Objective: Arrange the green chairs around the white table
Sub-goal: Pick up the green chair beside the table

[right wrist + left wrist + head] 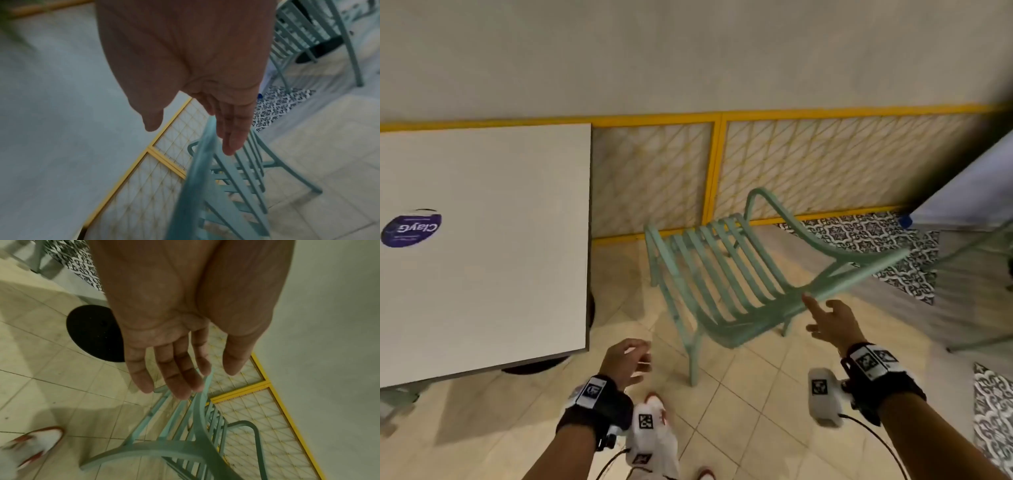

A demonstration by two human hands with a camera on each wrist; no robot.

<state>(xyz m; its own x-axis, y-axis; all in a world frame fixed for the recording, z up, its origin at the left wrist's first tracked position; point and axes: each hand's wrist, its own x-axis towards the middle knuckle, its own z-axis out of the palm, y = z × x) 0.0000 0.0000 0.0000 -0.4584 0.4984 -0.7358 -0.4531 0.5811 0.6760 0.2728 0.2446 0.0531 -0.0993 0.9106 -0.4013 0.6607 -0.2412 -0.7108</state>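
Both hands hold nothing: the right hand (828,325) reaches with straight fingers to the top rail of the green chair (722,277), the left hand (625,363) hangs loosely curled. The chair stands just right of the white bench (482,240), turned askew. Judging by this, placing is underway; another chair (308,40) waits farther off.

Head view: dim, warm yellowish indoor light, soft overall w/ compression mush. Green chair (722,284) top rail motion-blurred; right edge smeared, dark vignette at upper right corner. Wide-angle bend curves the yellow rail (715,118). White surface (493,240) evenly lit, no glare; it throws a soft shadow on the floor (482,411) by its near edge. Left wrist view: floor shadows broad, shoe (35,446) blurred at lower left. Right wrist view: cooler, bluish cast, darker, heavy motion blur on chair rail and bg; left hand (185,321) and right hand (195,65) fill frames, soft-focus.
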